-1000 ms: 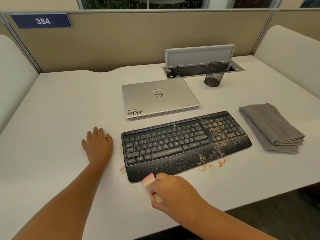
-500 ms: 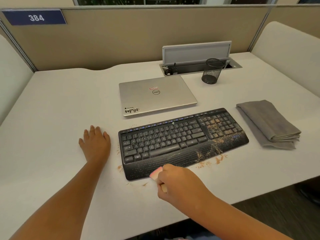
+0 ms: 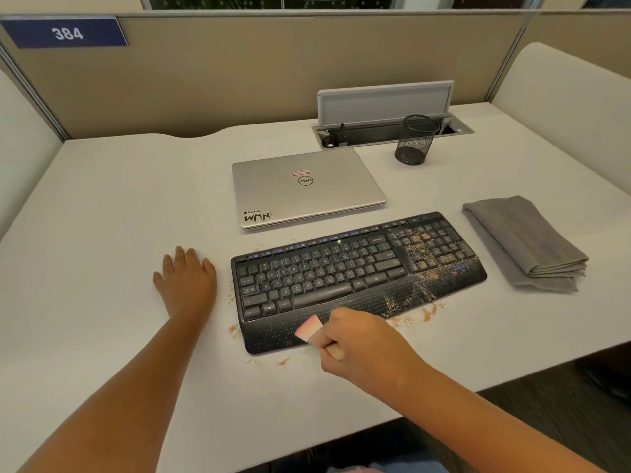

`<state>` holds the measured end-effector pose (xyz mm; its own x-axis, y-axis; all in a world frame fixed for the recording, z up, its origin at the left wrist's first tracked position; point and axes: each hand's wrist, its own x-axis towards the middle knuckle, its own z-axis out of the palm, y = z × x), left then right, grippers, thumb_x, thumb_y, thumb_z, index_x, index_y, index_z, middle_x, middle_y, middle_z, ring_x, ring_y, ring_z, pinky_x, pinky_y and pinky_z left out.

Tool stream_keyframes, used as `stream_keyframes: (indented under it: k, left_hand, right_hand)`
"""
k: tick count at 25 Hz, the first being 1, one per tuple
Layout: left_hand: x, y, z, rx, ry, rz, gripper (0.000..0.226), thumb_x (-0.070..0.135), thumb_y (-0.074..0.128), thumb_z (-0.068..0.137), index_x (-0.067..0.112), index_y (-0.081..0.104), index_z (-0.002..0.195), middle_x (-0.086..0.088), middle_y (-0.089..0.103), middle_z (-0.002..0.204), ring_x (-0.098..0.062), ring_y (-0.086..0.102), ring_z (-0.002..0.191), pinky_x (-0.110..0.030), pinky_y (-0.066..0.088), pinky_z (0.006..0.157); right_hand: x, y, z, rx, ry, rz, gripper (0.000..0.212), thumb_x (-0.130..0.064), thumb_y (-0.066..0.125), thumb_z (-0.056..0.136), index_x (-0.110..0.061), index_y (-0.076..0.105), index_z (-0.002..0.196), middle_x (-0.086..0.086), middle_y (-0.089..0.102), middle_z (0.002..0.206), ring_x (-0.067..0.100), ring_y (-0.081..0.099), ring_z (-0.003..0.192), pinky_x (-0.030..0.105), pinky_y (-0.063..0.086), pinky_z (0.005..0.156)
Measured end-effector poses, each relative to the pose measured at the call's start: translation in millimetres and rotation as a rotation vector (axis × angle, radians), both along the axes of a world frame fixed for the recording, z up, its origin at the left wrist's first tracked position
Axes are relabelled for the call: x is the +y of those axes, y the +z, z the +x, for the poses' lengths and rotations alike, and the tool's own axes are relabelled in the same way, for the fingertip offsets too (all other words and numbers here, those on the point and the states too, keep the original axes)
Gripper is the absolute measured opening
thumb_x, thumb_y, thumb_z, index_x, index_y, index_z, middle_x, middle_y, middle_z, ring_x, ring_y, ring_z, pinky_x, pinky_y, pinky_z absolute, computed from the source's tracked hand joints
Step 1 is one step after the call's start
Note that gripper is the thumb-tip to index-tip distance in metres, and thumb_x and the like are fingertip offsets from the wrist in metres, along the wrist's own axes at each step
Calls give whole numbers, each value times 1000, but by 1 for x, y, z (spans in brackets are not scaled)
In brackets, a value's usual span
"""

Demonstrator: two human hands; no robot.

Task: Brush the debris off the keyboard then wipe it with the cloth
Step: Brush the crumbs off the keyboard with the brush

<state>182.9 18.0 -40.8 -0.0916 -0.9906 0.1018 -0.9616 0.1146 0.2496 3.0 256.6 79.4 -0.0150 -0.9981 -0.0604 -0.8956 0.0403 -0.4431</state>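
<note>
A black keyboard [image 3: 341,268] lies across the white desk [image 3: 112,216]. Tan debris [image 3: 433,257] covers its number pad and the right end of its palm rest, and more crumbs lie on the desk along its front and left edges. My right hand [image 3: 362,346] grips a small brush [image 3: 309,331] with pink bristles and a wooden handle; the bristles rest on the palm rest near its front edge. My left hand [image 3: 186,281] lies flat on the desk just left of the keyboard, fingers straight. A folded grey cloth [image 3: 526,240] sits right of the keyboard.
A closed silver laptop [image 3: 304,186] lies behind the keyboard. A black mesh pen cup [image 3: 415,139] stands at the back by an open cable tray [image 3: 386,128] with a raised lid. Beige partitions wall the desk on three sides. The desk's front edge runs close to my right forearm.
My right hand has carried the brush to the right and up, from the keyboard's front left corner onto the palm rest. My left hand has stayed flat in place.
</note>
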Motion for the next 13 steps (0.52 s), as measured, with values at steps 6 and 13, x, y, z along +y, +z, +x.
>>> stream_keyframes:
  k: [6, 13]
  left_hand:
    - [-1, -1, -2, -12, 0, -8, 48, 26, 35, 98, -2, 40, 137, -20, 35, 147, -40, 26, 137, -55, 20, 108]
    - [-1, -2, 0, 8, -12, -27, 47, 26, 36, 97, -2, 43, 135, -21, 38, 146, -41, 28, 136, -56, 22, 107]
  right_hand:
    - [13, 13, -5, -69, -8, -57, 18, -23, 54, 91, -18, 69, 98, -13, 52, 94, 6, 54, 82, 17, 44, 73]
    - [12, 0, -25, -12, -109, -27, 15, -24, 56, 89, -19, 69, 94, -6, 58, 97, 10, 57, 86, 19, 44, 74]
